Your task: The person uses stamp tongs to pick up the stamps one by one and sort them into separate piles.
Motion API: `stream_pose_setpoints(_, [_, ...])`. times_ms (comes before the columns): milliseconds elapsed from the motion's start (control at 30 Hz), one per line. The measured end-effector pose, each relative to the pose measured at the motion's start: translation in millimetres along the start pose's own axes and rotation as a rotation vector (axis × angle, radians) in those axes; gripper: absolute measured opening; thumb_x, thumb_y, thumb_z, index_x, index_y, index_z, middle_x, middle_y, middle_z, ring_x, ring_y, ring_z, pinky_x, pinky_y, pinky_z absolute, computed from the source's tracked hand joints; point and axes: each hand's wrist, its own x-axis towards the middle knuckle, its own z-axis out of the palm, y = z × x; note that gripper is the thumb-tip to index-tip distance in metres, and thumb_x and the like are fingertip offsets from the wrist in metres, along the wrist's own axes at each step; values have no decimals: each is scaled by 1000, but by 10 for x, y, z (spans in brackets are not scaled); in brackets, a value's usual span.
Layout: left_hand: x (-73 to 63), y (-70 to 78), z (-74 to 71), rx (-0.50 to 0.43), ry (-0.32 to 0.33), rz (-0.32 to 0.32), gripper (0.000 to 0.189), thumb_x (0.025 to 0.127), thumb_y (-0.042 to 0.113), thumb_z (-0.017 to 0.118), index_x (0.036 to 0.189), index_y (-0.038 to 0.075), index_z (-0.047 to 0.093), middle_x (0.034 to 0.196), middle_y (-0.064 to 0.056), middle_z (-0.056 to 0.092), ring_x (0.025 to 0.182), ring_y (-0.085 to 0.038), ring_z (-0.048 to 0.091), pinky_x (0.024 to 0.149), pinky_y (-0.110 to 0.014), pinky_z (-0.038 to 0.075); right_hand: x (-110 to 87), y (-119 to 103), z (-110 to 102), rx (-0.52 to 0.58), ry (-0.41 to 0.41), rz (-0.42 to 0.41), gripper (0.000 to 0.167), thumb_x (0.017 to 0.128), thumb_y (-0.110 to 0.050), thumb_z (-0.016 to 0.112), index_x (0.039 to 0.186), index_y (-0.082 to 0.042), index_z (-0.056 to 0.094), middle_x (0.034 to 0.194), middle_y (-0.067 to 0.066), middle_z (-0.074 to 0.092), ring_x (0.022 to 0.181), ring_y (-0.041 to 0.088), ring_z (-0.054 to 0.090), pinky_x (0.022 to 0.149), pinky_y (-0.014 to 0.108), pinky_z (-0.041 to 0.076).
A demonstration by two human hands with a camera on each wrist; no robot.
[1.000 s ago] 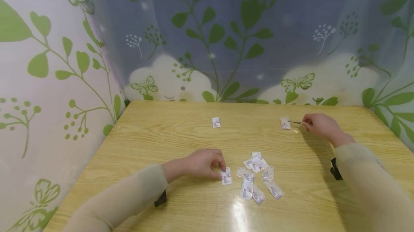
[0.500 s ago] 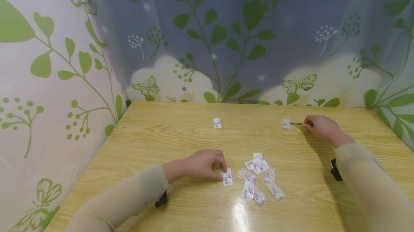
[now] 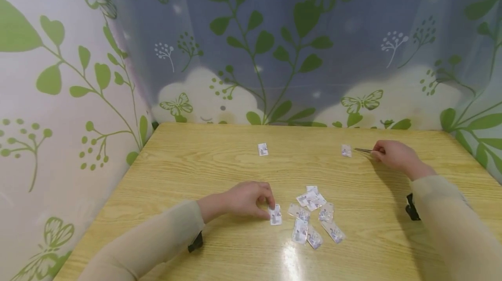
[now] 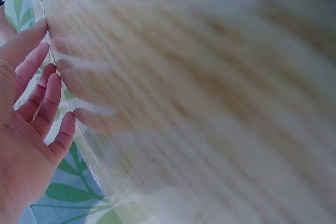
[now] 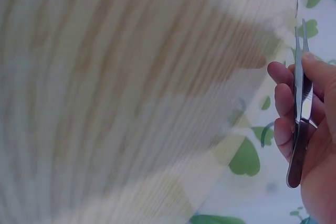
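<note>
My right hand (image 3: 396, 157) holds a pair of metal tweezers (image 5: 299, 108) between thumb and fingers. In the head view, the tweezer tips point left, just right of a small flat printed packet (image 3: 346, 150) at the back right of the table. The two tips stand slightly apart in the right wrist view. My left hand (image 3: 247, 199) rests at the front middle, with thumb and a fingertip at the left edge of another small packet (image 3: 276, 214). In the left wrist view, my left fingers (image 4: 51, 98) extend loosely onto the tabletop.
Several similar packets (image 3: 300, 231) lie loosely overlapping just right of my left hand. One more packet (image 3: 262, 149) lies at the back middle of the wooden table (image 3: 188, 159). A leaf-patterned curtain (image 3: 251, 45) hangs behind the table's far edge.
My right hand has drawn back a little to the right, taking the tweezer tips off the back right packet, which stays on the table. My left hand keeps its place.
</note>
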Motion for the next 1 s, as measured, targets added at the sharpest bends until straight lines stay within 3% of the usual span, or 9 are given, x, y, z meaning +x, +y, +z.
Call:
stream_pose_setpoints(200, [1, -7, 10, 17, -5, -3, 17, 82, 30, 78, 95, 24, 70, 95, 18, 55, 85, -2, 52, 76, -19, 43, -94, 35, -53, 38, 12, 10, 21, 99, -17, 55, 102, 4, 61, 81, 5, 65, 67, 18, 58, 58, 39, 45])
stream_pose_setpoints(333, [-6, -13, 6, 26, -9, -2, 17, 82, 30, 78, 95, 25, 70, 95, 18, 55, 85, -3, 52, 76, -20, 43, -139, -83, -55, 82, 19, -22, 24, 100, -21, 55, 106, 1, 62, 86, 3, 66, 72, 18, 60, 60, 39, 45])
stream_pose_setpoints(600, [-9, -17, 4, 22, -8, 2, 16, 82, 31, 78, 95, 25, 69, 96, 18, 55, 86, -3, 53, 77, -21, 44, -276, -618, 67, 154, 1, -163, 17, 98, -19, 60, 105, -5, 64, 85, -1, 65, 70, 13, 58, 60, 35, 46])
stream_pose_setpoints(767, [-13, -27, 15, 10, -3, 4, 17, 82, 30, 78, 95, 25, 69, 97, 18, 56, 87, -3, 53, 78, -21, 44, -325, -1014, 207, 178, -55, -279, 12, 96, -20, 62, 102, -10, 65, 87, -5, 65, 73, 9, 59, 63, 34, 48])
stream_pose_setpoints(1000, [10, -38, 48, 8, 30, 27, 21, 82, 34, 78, 95, 24, 65, 89, 14, 55, 81, -5, 52, 73, -20, 43, -362, -1408, 394, 215, -168, -394, 7, 96, -18, 61, 101, -14, 64, 81, -10, 64, 59, 1, 47, 56, 26, 42])
